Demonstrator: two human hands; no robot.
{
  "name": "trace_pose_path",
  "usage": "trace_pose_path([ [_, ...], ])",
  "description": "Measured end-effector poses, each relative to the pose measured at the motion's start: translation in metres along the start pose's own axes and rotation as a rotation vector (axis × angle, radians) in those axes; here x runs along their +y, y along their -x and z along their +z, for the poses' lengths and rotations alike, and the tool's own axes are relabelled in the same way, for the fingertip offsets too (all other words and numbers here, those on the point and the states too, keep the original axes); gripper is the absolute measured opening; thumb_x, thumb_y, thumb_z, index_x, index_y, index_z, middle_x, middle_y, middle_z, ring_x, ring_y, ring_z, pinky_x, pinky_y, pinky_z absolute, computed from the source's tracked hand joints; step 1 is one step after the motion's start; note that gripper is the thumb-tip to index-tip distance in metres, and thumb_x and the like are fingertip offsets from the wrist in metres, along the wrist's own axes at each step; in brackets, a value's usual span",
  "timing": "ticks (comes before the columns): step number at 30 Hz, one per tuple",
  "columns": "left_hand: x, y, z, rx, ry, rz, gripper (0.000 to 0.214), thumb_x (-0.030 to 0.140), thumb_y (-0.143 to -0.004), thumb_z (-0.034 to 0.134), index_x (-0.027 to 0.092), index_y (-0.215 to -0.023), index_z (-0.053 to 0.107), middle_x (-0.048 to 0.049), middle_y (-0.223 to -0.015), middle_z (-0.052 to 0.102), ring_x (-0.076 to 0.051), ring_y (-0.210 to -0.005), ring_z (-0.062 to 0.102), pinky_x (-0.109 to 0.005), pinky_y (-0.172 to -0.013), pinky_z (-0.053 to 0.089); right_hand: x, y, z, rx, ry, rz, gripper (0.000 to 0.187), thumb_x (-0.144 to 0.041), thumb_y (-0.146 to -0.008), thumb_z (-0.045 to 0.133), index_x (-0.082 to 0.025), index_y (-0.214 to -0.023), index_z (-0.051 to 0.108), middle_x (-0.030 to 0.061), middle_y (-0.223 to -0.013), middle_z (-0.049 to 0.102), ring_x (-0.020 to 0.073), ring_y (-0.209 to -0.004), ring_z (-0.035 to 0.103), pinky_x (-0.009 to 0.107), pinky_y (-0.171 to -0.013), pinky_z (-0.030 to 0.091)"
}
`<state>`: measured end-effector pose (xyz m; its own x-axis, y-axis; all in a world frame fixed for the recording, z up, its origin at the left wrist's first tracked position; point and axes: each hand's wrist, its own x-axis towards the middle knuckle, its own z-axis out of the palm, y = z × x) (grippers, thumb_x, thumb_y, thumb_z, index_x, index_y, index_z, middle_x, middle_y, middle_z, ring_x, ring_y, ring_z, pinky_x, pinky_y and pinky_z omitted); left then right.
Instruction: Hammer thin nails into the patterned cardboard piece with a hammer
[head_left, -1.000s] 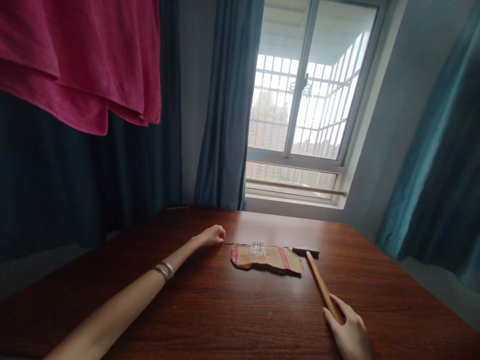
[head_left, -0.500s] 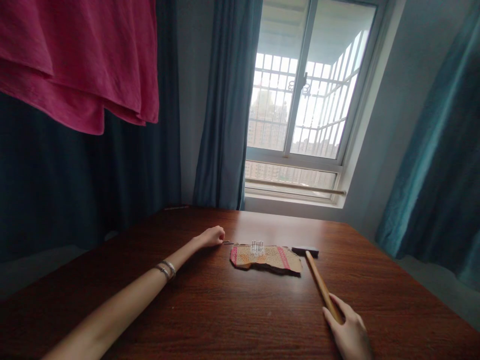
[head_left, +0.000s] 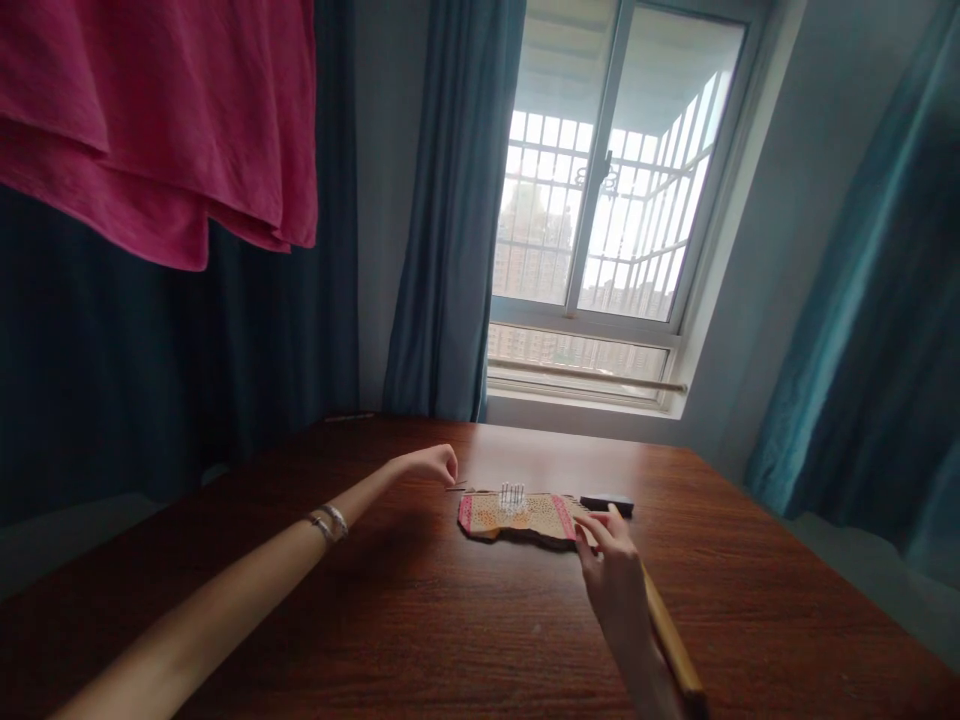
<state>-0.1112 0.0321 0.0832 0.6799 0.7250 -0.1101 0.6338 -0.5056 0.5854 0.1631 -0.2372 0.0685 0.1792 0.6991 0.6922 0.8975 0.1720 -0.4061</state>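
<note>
A ragged piece of patterned cardboard (head_left: 540, 512) with pink bands lies on the table, and several nails (head_left: 512, 495) stand upright in it. By its left end, my left hand (head_left: 435, 463) is closed with the fingers bent down; whether anything is pinched in them is hidden. Just below those fingertips lie a few thin loose nails (head_left: 456, 488). At the cardboard's right end, my right hand (head_left: 616, 570) reaches forward, fingers somewhat apart and nothing visible in them. Partly behind this hand, a hammer with a dark head (head_left: 607, 505) and wooden handle (head_left: 675, 640) rests on the table.
The brown wooden table (head_left: 420, 620) runs up to a wall with a barred window (head_left: 592, 200). Blue curtains (head_left: 457, 220) hang at both sides. A pink cloth (head_left: 165, 120) hangs at upper left.
My right hand has let go of the hammer handle and moved forward and left to the cardboard's right end. My left hand has risen slightly and bent more at the wrist.
</note>
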Motion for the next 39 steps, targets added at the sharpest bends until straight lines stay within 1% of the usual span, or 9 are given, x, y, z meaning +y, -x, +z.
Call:
trace_pose_path([
  [4,0.025,0.001,-0.003,-0.05,0.083,-0.006,0.016,0.027,-0.047,0.068,0.014,-0.057,0.068,-0.0025,-0.054,0.06,-0.016,-0.057,0.052,-0.024,-0.055,0.037,-0.045,-0.039,0.037,-0.154,0.058,-0.242,0.023,-0.02,-0.087,0.041,-0.023,-0.088,0.063,0.0048,-0.086,0.058,0.0169,-0.081,0.052,0.026,-0.069,0.042],
  [7,0.038,0.003,-0.002,-0.115,0.14,0.031,0.019,0.029,-0.049,0.068,0.013,-0.06,0.07,-0.0035,-0.056,0.062,-0.016,-0.058,0.053,-0.024,-0.055,0.037,-0.056,-0.055,0.067,-0.26,0.135,-0.379,0.021,-0.019,-0.087,0.042,-0.024,-0.092,0.061,0.0047,-0.09,0.057,0.0163,-0.085,0.051,0.023,-0.064,0.042],
  [10,0.043,0.003,0.0,-0.154,0.18,0.035,0.02,0.03,-0.05,0.069,0.014,-0.061,0.071,-0.0032,-0.056,0.063,-0.016,-0.057,0.053,-0.024,-0.054,0.036,-0.056,-0.062,0.089,-0.307,0.177,-0.426,0.02,-0.019,-0.087,0.042,-0.023,-0.094,0.06,0.0049,-0.09,0.056,0.0166,-0.088,0.05,0.022,-0.062,0.043],
  [14,0.043,0.001,0.008,-0.156,0.174,-0.014,0.018,0.032,-0.049,0.069,0.016,-0.058,0.071,-0.0021,-0.053,0.06,-0.016,-0.055,0.053,-0.023,-0.049,0.035,-0.054,-0.063,0.103,-0.329,0.174,-0.459,0.02,-0.018,-0.087,0.042,-0.023,-0.094,0.059,0.0053,-0.091,0.056,0.0173,-0.089,0.05,0.023,-0.06,0.043],
  [20,0.039,-0.002,0.018,-0.219,0.226,-0.011,0.015,0.028,-0.046,0.072,0.016,-0.054,0.069,-0.0024,-0.048,0.058,-0.015,-0.048,0.051,-0.023,-0.045,0.032,-0.05,-0.058,0.106,-0.341,0.078,-0.492,0.017,-0.02,-0.085,0.046,-0.024,-0.093,0.06,0.0043,-0.094,0.057,0.0168,-0.088,0.05,0.022,-0.06,0.042],
  [24,0.043,-0.001,0.012,-0.202,0.318,-0.003,0.025,0.034,-0.051,0.071,0.015,-0.066,0.071,-0.0056,-0.061,0.065,-0.017,-0.059,0.058,-0.023,-0.051,0.038,-0.037,-0.063,0.107,-0.29,-0.052,-0.404,0.016,-0.024,-0.084,0.048,-0.025,-0.087,0.063,0.0025,-0.094,0.059,0.014,-0.084,0.054,0.021,-0.063,0.041],
  [30,0.042,-0.024,0.012,0.193,0.625,-0.002,0.036,0.042,-0.061,0.064,0.012,-0.081,0.069,-0.0089,-0.08,0.067,-0.015,-0.066,0.058,-0.022,-0.054,0.04,0.012,-0.084,0.118,-0.088,-0.274,-0.043,0.031,-0.032,-0.085,0.04,-0.016,-0.091,0.065,0.0076,-0.087,0.066,0.0154,-0.073,0.059,0.028,-0.071,0.045],
  [34,0.035,-0.047,0.034,0.304,0.762,-0.027,0.028,0.032,-0.062,0.063,0.011,-0.08,0.066,-0.008,-0.079,0.064,-0.013,-0.064,0.056,-0.021,-0.052,0.04,0.044,-0.084,0.135,-0.091,-0.41,0.127,0.034,-0.038,-0.079,0.045,-0.012,-0.086,0.067,0.0099,-0.08,0.07,0.0193,-0.069,0.063,0.03,-0.065,0.049],
  [39,0.035,-0.067,0.073,0.447,0.974,-0.013,0.022,0.029,-0.063,0.061,0.012,-0.078,0.064,-0.0072,-0.076,0.062,-0.013,-0.065,0.056,-0.022,-0.058,0.044,0.059,-0.079,0.155,-0.184,-0.514,0.207,0.028,-0.036,-0.069,0.055,-0.013,-0.079,0.069,0.0084,-0.072,0.071,0.0203,-0.066,0.065,0.028,-0.06,0.05],
])
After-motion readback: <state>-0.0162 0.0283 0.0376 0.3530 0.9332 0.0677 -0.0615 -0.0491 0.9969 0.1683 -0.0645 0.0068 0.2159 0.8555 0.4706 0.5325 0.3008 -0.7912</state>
